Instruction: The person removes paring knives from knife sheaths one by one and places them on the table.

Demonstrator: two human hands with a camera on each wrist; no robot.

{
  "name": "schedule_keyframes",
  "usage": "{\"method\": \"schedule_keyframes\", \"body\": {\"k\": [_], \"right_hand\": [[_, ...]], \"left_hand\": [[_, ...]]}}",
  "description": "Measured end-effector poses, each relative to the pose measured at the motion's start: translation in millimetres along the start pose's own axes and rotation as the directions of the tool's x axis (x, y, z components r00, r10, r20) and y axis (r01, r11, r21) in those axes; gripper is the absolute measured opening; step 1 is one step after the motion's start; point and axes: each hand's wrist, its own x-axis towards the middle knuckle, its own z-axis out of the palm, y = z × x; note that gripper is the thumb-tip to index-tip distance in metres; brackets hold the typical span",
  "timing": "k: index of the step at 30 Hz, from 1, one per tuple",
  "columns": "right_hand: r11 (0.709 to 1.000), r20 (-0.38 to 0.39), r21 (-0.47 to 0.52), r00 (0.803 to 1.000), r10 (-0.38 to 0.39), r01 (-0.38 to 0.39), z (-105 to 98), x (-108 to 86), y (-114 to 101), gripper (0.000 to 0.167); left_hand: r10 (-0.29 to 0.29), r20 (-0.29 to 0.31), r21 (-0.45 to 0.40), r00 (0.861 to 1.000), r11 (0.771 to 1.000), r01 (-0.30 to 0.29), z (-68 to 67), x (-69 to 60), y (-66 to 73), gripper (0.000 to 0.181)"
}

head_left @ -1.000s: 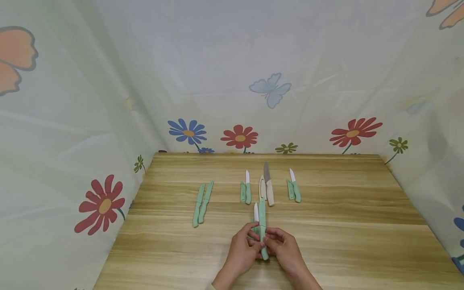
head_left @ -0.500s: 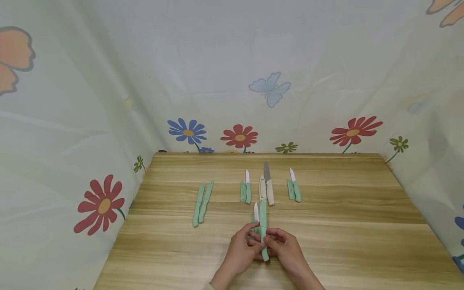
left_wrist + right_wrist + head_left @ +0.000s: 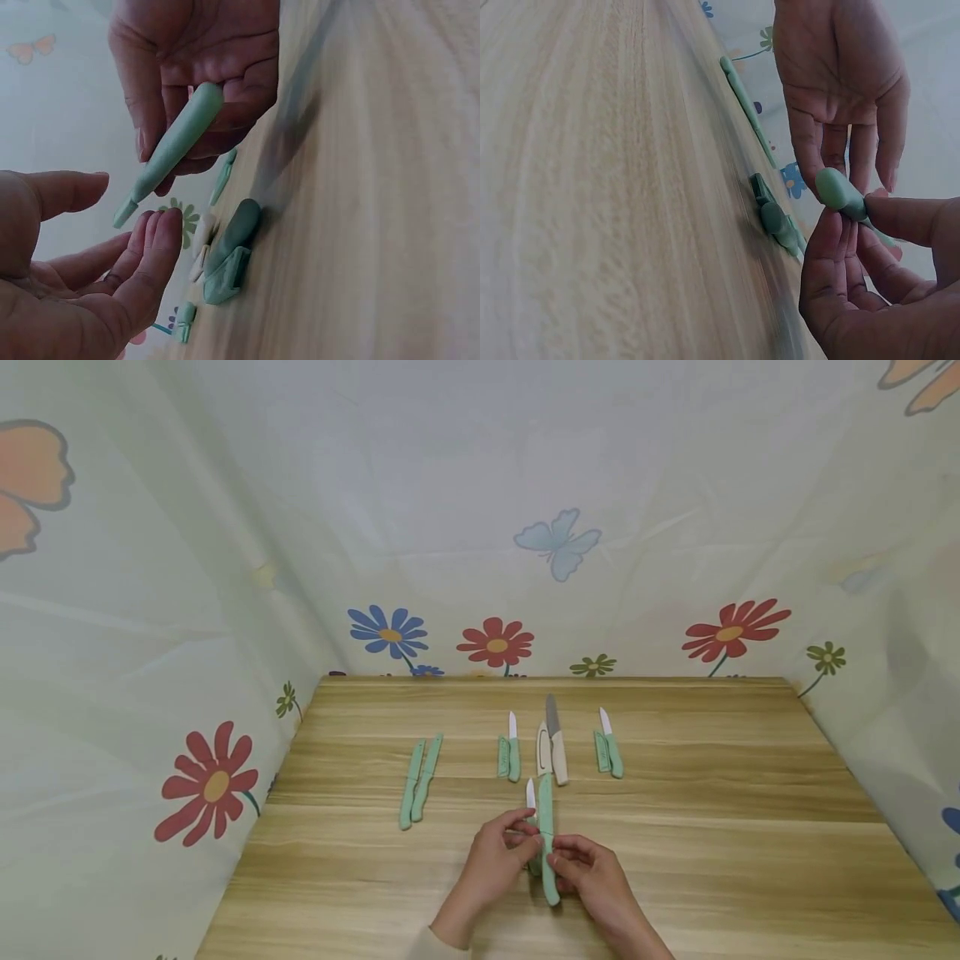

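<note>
On my monitor, from the left, a pale sheet printed with flowers and butterflies lines the bench, whose surface shows streaked wood grain. Two covered green knives, an outer one and an inner one, lie side by side at the left.

Next comes the left hand. I find its grip apart, thumb and fingers spread about the covered end of the held knife; whether a fingertip touches it I cannot tell. The near small knife, white-bladed, lies partly hidden behind this hand, obstructing the bench just below the work; the left wrist view shows its rounded handle against a boxy green cover.

Farther back, a second small knife lies against its green sheath. Beyond the held knife's tip lie a cream scabbard and a grey-bladed knife with a cream handle.

The right hand has its grip clamped on the held knife's smooth, curved handle, which I see raised above the bench.

Rightmost, a third small knife lies beside its green case; the case's markings are too small to read.
</note>
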Motion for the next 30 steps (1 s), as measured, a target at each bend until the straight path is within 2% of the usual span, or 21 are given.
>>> {"method": "schedule_keyframes", "body": {"k": [10,19,26,30], "right_hand": [[1.000,0.058,0.002,0.998,0.013,-0.013,-2,-3.0,1,0.041],[1.000,0.137,0.011,0.991,-0.007,0.006,-5,-3.8,4,0.043],[1.000,0.128,0.022,0.992,-0.005,0.002,-4,-5.5,2,0.046],[0.999,0.135,0.038,0.991,-0.009,0.004,-4,-5.8,0,0.046]], "left_hand": [[-0.022,-0.062,-0.134,0.998,0.991,0.014,-1.9,20.5,7.6,0.041],[-0.053,-0.083,-0.127,0.995,0.991,0.043,-1.6,26.5,11.7,0.042],[-0.082,-0.101,-0.133,0.991,0.989,0.069,0.0,27.9,16.4,0.040],[-0.080,-0.108,-0.139,0.991,0.988,0.065,1.0,28.5,17.8,0.038]]}}
